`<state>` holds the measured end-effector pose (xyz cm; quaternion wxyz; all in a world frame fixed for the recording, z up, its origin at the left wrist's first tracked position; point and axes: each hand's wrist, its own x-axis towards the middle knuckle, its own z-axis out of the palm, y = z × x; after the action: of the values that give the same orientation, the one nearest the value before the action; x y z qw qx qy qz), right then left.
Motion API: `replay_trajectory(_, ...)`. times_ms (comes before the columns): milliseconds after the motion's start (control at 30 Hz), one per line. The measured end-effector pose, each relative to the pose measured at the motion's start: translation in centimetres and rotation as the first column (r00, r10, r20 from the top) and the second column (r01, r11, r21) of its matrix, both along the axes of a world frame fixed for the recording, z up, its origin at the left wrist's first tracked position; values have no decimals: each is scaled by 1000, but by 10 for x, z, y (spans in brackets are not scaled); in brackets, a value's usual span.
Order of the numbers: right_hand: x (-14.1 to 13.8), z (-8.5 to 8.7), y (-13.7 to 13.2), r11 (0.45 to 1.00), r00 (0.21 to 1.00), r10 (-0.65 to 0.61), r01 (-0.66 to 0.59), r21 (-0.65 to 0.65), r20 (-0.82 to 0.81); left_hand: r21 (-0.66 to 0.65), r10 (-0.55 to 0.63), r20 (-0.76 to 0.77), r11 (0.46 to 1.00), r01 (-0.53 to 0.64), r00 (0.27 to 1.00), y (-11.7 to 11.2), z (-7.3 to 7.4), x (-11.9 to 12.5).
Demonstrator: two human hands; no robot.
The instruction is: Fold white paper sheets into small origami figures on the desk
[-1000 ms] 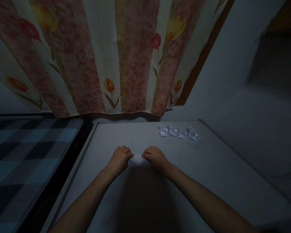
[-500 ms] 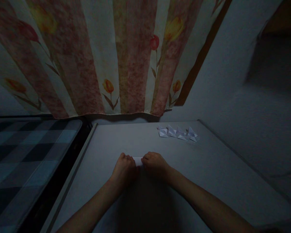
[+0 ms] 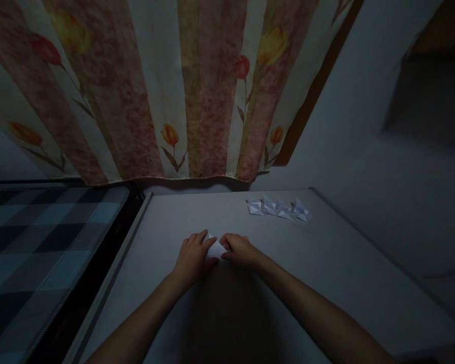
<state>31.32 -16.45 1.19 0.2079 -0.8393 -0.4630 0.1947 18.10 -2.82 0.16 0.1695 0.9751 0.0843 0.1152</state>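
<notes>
A small folded piece of white paper [image 3: 215,249] is between my two hands, over the white tabletop [image 3: 167,217]. From the left, my left hand [image 3: 194,255] grips it, fingers along its far side and thumb at the near side. My right hand [image 3: 239,249] pinches the paper's right corner, thumb and fingers drawn together. Part of the paper is hidden behind my fingers. Farther back on the right, several folded white paper figures [image 3: 276,208] with pointed tips stand in a row.
A checked mattress [image 3: 53,242] lies left of the table, with a dark gap between. A striped curtain with tulips [image 3: 167,91] hangs beyond the far edge. The wall [image 3: 349,131] runs along the right side.
The paper has turned from a flat straight edge to a slanted, pointed shape between my hands. My left fingers have spread and shifted on it; my right hand has lowered its thumb to the corner.
</notes>
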Motion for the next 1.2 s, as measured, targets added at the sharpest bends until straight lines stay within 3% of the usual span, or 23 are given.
replay_trajectory(133, -6, -2, 1, 987, 994, -71, 81, 138, -77, -198, 9, 70, 980, 5, 997, 2, -5, 3)
replay_trajectory(267, -14, -7, 5, 919, 958, -87, 183, 348, -274, -431, 13, 252, 897, 100, 968, 5, -10, 6)
replay_trajectory(333, -17, -9, 8, 880, 923, -76, 240, 410, -377, -570, 120, 309, 818, 82, 944, 6, -11, 8)
replay_trajectory(433, -21, -10, 11, 818, 865, -31, 310, 485, -500, -745, 321, 266, 667, -17, 909, 6, -13, 11)
replay_trajectory(500, -23, -9, 12, 789, 810, 23, 345, 509, -586, -797, 355, 232, 603, -32, 906, 6, -13, 12)
replay_trajectory(600, -25, -8, 12, 791, 720, 128, 341, 508, -682, -860, 298, 198, 510, 19, 934, 5, -12, 13)
replay_trajectory(700, -23, -5, 12, 799, 680, 157, 339, 497, -716, -930, 179, 167, 355, 95, 969, 4, -10, 12)
replay_trajectory(767, -20, -3, 11, 790, 660, 148, 369, 490, -736, -950, 115, 173, 282, 135, 978, 3, -10, 11)
replay_trajectory(833, -19, -2, 11, 780, 627, 149, 400, 480, -765, -946, 65, 193, 278, 168, 979, 2, -10, 11)
replay_trajectory(933, -18, -1, 9, 791, 580, 159, 409, 455, -799, -923, 55, 200, 346, 169, 978, 1, -11, 11)
replay_trajectory(1000, -19, 0, 8, 805, 561, 162, 400, 438, -811, -921, 93, 187, 362, 142, 978, 0, -11, 12)
replay_trajectory(1067, -19, -1, 8, 812, 560, 158, 395, 429, -813, -934, 112, 181, 331, 135, 977, -1, -11, 13)
replay_trajectory(1200, -17, -4, 7, 776, 600, 146, 424, 467, -786, -966, 148, 204, 189, 175, 968, -2, -8, 14)
